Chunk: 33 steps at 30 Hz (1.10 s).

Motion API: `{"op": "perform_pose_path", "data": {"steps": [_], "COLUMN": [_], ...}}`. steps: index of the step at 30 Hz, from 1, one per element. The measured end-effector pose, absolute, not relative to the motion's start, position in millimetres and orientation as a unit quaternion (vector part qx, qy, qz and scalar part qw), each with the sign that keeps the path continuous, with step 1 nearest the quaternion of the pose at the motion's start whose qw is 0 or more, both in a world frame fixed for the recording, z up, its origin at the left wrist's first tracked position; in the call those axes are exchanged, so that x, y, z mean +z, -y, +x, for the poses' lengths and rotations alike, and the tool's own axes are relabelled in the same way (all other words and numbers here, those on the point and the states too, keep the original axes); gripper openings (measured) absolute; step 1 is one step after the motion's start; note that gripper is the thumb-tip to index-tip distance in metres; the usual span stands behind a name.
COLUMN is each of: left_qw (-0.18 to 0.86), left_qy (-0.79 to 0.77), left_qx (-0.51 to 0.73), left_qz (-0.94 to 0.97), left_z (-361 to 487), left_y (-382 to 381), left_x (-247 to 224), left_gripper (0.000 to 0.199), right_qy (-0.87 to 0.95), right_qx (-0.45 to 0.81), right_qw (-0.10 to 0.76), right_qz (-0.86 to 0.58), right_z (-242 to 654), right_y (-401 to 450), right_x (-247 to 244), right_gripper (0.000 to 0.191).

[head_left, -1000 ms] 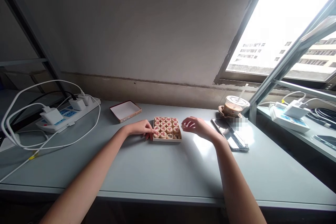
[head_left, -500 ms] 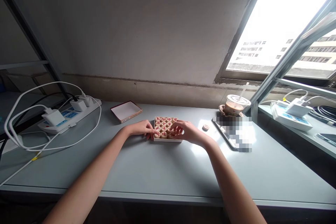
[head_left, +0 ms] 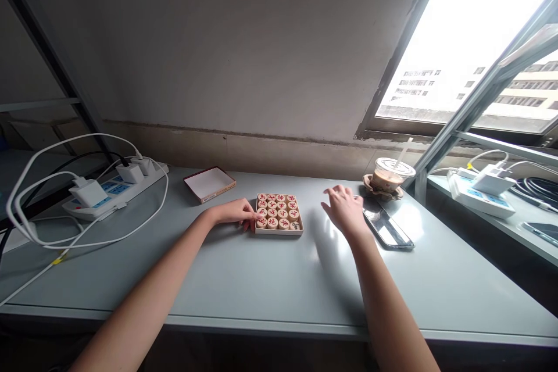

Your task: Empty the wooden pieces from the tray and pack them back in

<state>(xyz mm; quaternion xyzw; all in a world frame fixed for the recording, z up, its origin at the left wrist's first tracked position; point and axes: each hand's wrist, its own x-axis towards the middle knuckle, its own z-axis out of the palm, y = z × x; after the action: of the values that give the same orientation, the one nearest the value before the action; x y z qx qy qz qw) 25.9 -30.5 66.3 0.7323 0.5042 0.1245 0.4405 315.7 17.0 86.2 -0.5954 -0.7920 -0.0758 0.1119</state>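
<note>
My left hand (head_left: 238,213) grips the left side of a shallow box (head_left: 279,233), its thumb over the front left corner. Inside, round wooden Chinese chess pieces (head_left: 282,214) lie in rows, most marked in red; the one at the front right (head_left: 295,225) has a dark character. Off to the right of the box, my right hand (head_left: 345,209) hovers over the table, palm down with its fingers spread. Nothing shows in it. Where a loose piece lay earlier, this hand now blocks the view.
The box lid (head_left: 210,182) lies open side up at the back left. A phone (head_left: 389,226) is close to my right hand, with an iced drink cup (head_left: 389,177) behind it. A power strip (head_left: 115,189) with looping white cables (head_left: 164,203) occupies the left.
My right hand has left the box and moved right, its fingers opening out. A dark-marked piece now shows at the box's front right corner. My left hand has stayed put.
</note>
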Motion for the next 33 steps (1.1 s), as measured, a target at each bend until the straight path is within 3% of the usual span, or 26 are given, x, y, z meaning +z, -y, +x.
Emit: {"op": "perform_pose_path", "data": {"steps": [5, 9, 12, 15, 19, 27, 30, 33], "left_qw": [0.433, 0.434, 0.443, 0.453, 0.467, 0.496, 0.425, 0.262], "left_qy": [-0.512, -0.512, -0.505, -0.502, -0.493, -0.486, -0.518, -0.577], "left_qx": [0.131, 0.13, 0.129, 0.131, 0.128, 0.117, 0.193, 0.332], "left_qz": [0.73, 0.73, 0.73, 0.725, 0.723, 0.71, 0.717, 0.698], "left_z": [26.1, 26.7, 26.9, 26.3, 24.1, 16.7, 7.5, -6.4], "left_y": [30.2, 30.2, 30.5, 30.9, 31.0, 31.6, 29.5, 22.7], "left_x": [65.1, 65.2, 66.2, 67.6, 69.0, 75.6, 78.5, 71.7], "left_gripper": [0.054, 0.053, 0.051, 0.049, 0.047, 0.045, 0.043, 0.041], "right_qy": [0.749, 0.813, 0.862, 0.879, 0.891, 0.902, 0.906, 0.909], "right_qx": [-0.014, 0.081, 0.222, 0.305, 0.281, 0.237, 0.237, 0.236], "right_qw": [-0.001, 0.067, 0.142, 0.141, 0.121, 0.099, 0.1, 0.106], "right_qz": [-0.662, -0.572, -0.434, -0.339, -0.334, -0.346, -0.336, -0.327], "right_z": [341.6, 335.8, 319.8, 305.5, 299.0, 300.3, 298.5, 296.8], "right_y": [-33.1, -29.1, -15.7, -2.3, 4.3, 1.9, 1.0, -0.6], "right_x": [73.1, 84.2, 99.6, 110.1, 111.5, 101.4, 98.2, 95.1], "right_gripper": [0.026, 0.019, 0.025, 0.027, 0.017, 0.017, 0.02, 0.02]}}
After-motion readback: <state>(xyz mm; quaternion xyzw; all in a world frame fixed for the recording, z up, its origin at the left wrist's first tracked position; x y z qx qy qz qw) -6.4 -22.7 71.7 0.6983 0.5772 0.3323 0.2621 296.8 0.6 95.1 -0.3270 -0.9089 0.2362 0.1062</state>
